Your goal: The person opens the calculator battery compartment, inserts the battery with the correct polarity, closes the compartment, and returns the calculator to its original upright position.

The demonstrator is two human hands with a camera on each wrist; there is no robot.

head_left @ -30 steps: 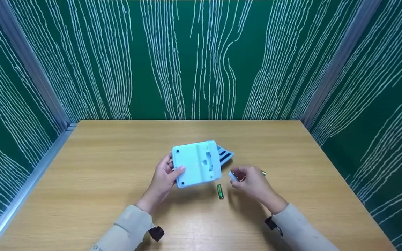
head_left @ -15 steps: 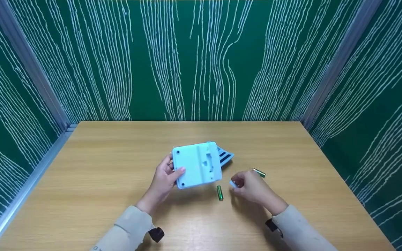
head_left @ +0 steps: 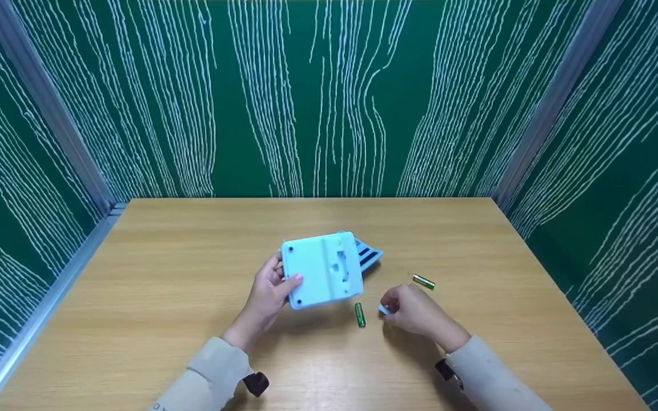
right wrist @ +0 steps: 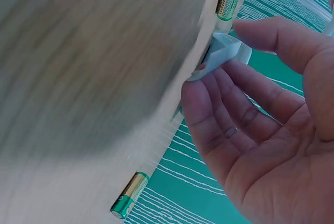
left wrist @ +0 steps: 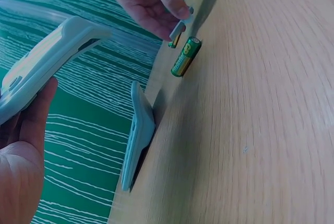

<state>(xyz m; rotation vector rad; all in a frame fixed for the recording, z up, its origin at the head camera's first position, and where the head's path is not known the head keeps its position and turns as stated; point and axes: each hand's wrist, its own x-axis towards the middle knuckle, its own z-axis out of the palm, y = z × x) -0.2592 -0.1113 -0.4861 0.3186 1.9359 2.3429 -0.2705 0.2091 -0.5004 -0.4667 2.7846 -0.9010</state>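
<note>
My right hand [head_left: 414, 311] pinches a small pale-blue piece [head_left: 385, 309] between thumb and fingertips, low over the tabletop [head_left: 192, 245]; I can't tell whether the piece touches the wood. My left hand [head_left: 266, 291] grips the light-blue device [head_left: 313, 273] by its left edge, thumb pressed on the flat face, fingers round behind. I hold it raised above the tabletop, with the side bearing a recess [head_left: 342, 266] turned towards me. What lies inside the recess is too small to make out.

Just beside my right fingertips, to the left, one green battery [head_left: 360, 315] lies on the tabletop. A second battery [head_left: 423, 282] lies beyond that hand, a little further off, also loose. Behind the device's right edge, a blue part with dark stripes [head_left: 370, 255] rests on the tabletop, partly hidden.

I take the small piece for the cover of the recess, so the step in hand seems to be handling it clear of the device, near the batteries. As I judge it, the next move calls for laying the piece down within reach and freeing my right fingers for a battery, while my left hand keeps the recess exposed and steady.
</note>
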